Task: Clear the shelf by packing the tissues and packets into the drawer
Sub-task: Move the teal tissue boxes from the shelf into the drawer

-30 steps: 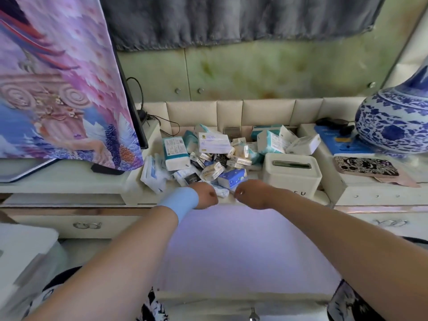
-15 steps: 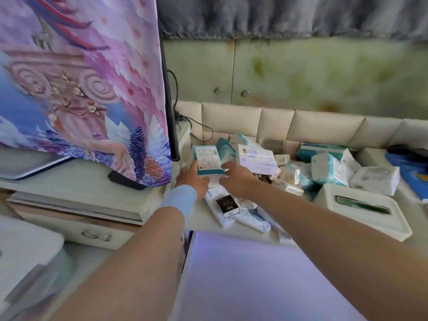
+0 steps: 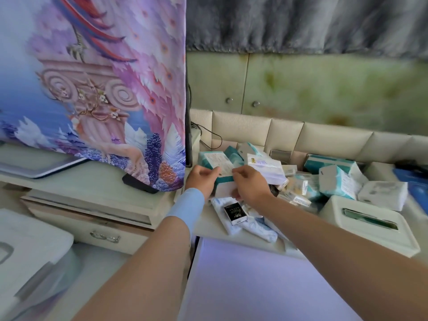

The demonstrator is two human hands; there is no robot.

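Left hand (image 3: 201, 181) is gripping a teal tissue pack (image 3: 214, 161) on the shelf (image 3: 205, 227), fingers curled round it; right hand (image 3: 249, 186) is apparently pinching its front edge.

Little could be read. A white soft plastic tissue pack (image 3: 266, 167) carried 1 large yellow Chinese character, seemingly "柔", at its upper left corner, followed by blue characters too blurred to make out. A teal-and-white soft tissue pack (image 3: 215, 162) bore a white panel of fine print, all illegible. A small black rectangular carton (image 3: 235, 213) showed pale lettering on its top face, also too small to read.
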